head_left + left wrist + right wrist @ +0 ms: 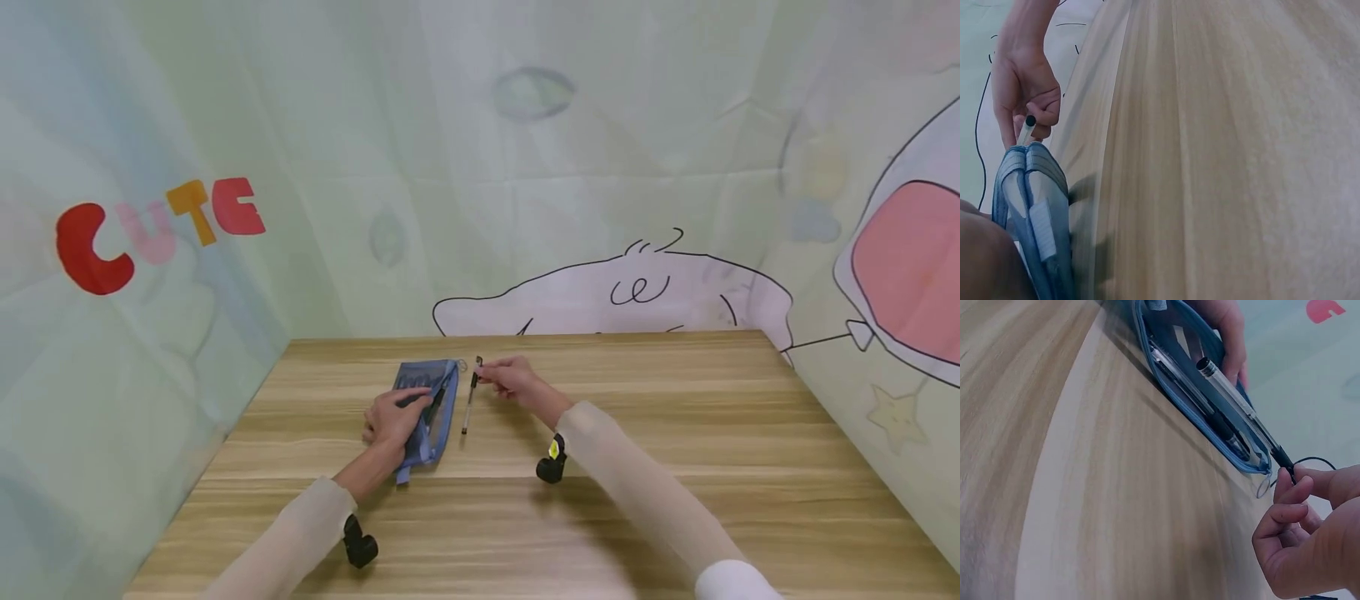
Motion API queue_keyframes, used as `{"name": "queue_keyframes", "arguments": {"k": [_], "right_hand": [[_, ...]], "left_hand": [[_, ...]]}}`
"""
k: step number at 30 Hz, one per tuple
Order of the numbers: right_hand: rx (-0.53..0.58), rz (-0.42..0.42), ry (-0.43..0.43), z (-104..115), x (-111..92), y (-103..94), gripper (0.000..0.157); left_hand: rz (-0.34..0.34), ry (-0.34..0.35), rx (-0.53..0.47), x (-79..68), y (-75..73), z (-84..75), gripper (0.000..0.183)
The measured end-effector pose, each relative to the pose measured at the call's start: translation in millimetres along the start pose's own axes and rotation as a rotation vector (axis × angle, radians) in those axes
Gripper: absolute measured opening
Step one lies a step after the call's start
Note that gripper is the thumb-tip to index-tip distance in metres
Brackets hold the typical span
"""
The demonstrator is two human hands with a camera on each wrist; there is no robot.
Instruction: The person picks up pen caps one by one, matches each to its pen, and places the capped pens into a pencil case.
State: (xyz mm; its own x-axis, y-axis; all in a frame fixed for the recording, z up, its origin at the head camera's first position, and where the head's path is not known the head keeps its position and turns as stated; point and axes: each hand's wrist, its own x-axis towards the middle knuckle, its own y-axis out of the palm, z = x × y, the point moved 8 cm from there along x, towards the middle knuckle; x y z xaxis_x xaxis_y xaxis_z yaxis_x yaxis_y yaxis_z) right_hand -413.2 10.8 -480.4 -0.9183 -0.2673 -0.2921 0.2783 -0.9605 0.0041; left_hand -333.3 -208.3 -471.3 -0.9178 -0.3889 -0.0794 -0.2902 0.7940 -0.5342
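Observation:
A blue zip pencil case (447,423) with see-through dark sides lies on the table, its mouth open. My left hand (392,419) grips its left side, with thumb and forefinger at the edge of the opening. Just to the right, my right hand (512,377) pinches a clear-barrelled pen (468,408) by its black end between thumb and fingertips. In the right wrist view that pen (1238,400) overlaps the open mouth, its other end pointing back along the case. Inside the case are other pens (1194,394) with dark grips. The left palm is hidden.
The wood-grain table (675,400) spreads around the case. Printed cloth (345,167) stands behind and at both sides, with "CUTE" lettering at the left. Black wrist cameras (551,469) hang under both forearms. A ring (1264,486) hangs from the case's zip end.

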Motion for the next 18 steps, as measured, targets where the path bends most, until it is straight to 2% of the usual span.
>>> {"name": "queue_keyframes", "arguments": {"k": [12, 18], "right_hand": [[0.017, -0.026, -0.017, -6.9, 7.4, 23.8, 0.031], [-0.025, -0.052, -0.027, -6.6, 11.3, 40.1, 0.026]], "left_hand": [[-0.013, -0.015, -0.014, 0.3, -0.2, -0.4, 0.024], [-0.015, -0.020, -0.013, 1.1, 0.7, -0.8, 0.024]]}}
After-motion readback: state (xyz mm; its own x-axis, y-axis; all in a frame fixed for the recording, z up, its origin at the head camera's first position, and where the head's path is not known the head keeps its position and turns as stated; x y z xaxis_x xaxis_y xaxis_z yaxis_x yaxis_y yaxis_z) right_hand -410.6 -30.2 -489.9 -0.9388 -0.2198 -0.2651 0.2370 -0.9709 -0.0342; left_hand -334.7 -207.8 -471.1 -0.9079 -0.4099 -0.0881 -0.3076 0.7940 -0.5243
